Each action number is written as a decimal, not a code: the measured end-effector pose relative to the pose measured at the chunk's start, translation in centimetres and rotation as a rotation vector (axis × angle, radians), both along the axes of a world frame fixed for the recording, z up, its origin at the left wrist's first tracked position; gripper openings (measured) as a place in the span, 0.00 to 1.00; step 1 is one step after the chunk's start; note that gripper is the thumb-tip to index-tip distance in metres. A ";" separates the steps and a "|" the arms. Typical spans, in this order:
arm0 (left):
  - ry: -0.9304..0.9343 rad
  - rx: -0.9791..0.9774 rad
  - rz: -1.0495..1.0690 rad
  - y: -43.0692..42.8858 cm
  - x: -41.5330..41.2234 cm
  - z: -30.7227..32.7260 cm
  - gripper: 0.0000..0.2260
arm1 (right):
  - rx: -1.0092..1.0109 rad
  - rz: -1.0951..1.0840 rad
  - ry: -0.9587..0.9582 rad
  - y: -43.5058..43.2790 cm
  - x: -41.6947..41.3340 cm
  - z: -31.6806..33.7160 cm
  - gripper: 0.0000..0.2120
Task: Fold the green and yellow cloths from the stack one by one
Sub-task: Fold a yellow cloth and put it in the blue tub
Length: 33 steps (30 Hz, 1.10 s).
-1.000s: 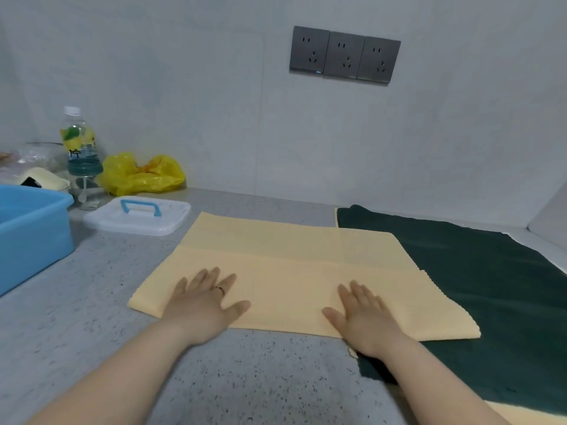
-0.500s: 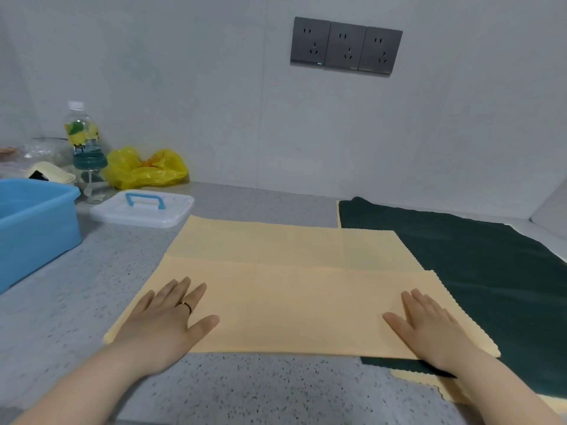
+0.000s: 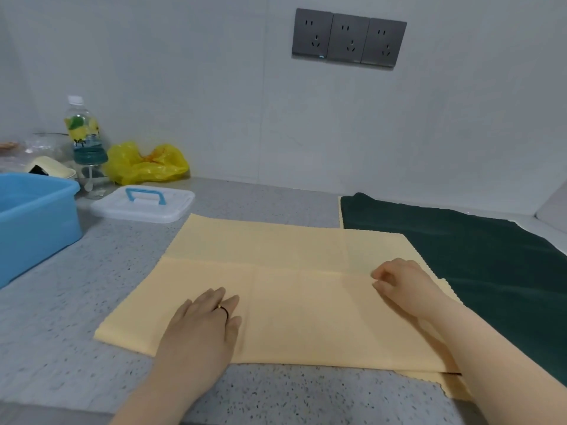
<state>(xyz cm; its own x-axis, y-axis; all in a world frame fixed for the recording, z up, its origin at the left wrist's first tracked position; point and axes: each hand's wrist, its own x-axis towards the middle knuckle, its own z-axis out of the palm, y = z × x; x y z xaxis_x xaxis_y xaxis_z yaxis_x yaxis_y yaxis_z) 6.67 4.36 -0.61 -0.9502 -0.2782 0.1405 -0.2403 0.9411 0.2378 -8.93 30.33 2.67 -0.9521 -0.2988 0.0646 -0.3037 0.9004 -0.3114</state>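
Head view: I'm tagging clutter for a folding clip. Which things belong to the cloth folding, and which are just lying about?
Job: yellow cloth; green cloth partly under it; left hand pressing flat; right hand seemingly pinching the folded edge.
Lying about: blue tub; white box with blue handle; bottle; yellow bag; wall sockets.

Blue tub (image 3: 36, 222) and lid (image 3: 142, 207) crowd left

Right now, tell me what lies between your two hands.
Head view: only bare yellow cloth spans from the left hand to the right hand; nothing rests on it.
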 end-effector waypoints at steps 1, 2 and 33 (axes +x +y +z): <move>0.006 -0.002 -0.002 0.0 0.0 -0.1 0.20 | -0.006 -0.001 -0.016 -0.1 -0.4 0.0 0.05; 0.013 -0.006 -0.003 -0.1 0.0 -0.2 0.20 | -0.012 -0.001 -0.032 -0.3 -0.6 0.0 0.02; -0.133 -0.056 -0.020 0.5 0.3 -0.1 0.23 | 0.174 0.395 0.071 -7.4 6.1 -1.0 0.24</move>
